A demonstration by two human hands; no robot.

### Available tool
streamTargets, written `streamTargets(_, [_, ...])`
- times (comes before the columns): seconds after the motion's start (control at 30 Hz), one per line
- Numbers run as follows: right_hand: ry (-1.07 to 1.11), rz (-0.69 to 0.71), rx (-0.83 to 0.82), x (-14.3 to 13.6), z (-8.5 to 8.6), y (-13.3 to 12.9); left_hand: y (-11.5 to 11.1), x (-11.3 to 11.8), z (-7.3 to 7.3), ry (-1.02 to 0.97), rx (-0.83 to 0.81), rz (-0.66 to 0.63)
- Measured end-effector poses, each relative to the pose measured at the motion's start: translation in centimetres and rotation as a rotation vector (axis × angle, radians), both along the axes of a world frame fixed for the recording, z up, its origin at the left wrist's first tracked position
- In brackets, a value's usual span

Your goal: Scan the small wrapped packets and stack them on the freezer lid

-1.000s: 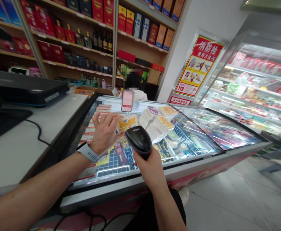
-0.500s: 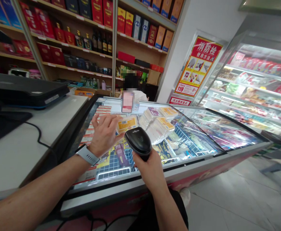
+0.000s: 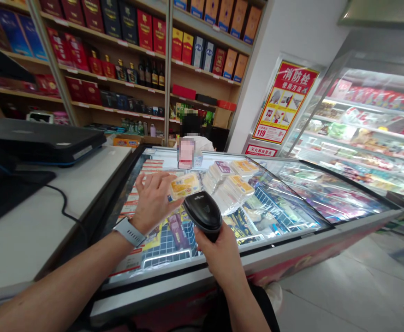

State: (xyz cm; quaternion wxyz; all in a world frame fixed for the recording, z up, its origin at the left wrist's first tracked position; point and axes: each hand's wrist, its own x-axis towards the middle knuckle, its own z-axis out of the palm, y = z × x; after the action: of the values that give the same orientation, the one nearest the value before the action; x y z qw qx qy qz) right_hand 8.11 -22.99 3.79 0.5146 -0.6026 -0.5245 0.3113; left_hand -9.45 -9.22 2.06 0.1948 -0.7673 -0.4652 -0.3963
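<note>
My right hand (image 3: 219, 253) is wrapped around the handle of a black barcode scanner (image 3: 204, 210), whose head tilts up and left over the glass. Beside it, my left hand (image 3: 155, 198), with a pale-banded watch (image 3: 129, 232) on the wrist, has its fingers apart and thumb stretched out. Its fingertips are at the left end of a clear pack with a yellow label (image 3: 185, 185); whether they press on it I cannot tell. Right of that pack, stacked clear packs with orange and purple labels (image 3: 231, 184) lie on the freezer's glass top (image 3: 160, 253).
A person in white (image 3: 202, 144) is behind the freezer, near a phone (image 3: 186, 154). On the left, a counter (image 3: 94, 184) bears a black device (image 3: 46, 138) and a cable (image 3: 65, 203). Shelves of boxed bottles (image 3: 119, 50) line the back; a lit display fridge (image 3: 371, 120) stands right.
The whole view has shifted a little, with things appearing lower and farther right. Both hands keep nearly the same pose, and the scanner stays in my right hand.
</note>
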Motion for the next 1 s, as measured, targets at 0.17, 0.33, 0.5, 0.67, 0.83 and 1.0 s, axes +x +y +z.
streamTargets(0.17, [0.086, -0.022, -0.015, 1.5, -1.2, -0.5, 2.5, -2.1, -0.3, -0.050, -0.236, 0.245])
streamTargets(0.33, [0.156, -0.021, -0.071, 3.2, -2.2, -1.2, 5.3, -4.8, -0.8, -0.069, -0.486, 0.441])
streamTargets(0.5, [0.225, -0.090, -0.051, 3.9, -1.8, -2.1, 6.8, -5.4, -1.6, -0.046, -0.581, 0.555])
streamTargets(0.67, [0.276, -0.082, -0.051, 4.8, -1.1, -2.8, 6.9, -5.3, -2.4, -0.044, -0.607, 0.573])
streamTargets(0.83, [0.332, -0.119, 0.004, 6.1, -1.7, -3.1, 5.5, -1.9, -1.0, -0.035, -0.432, 0.329])
streamTargets(1.0, [0.304, -0.187, 0.032, 7.2, -1.5, -3.6, 1.8, 5.5, 2.5, 0.019, -0.294, -0.057])
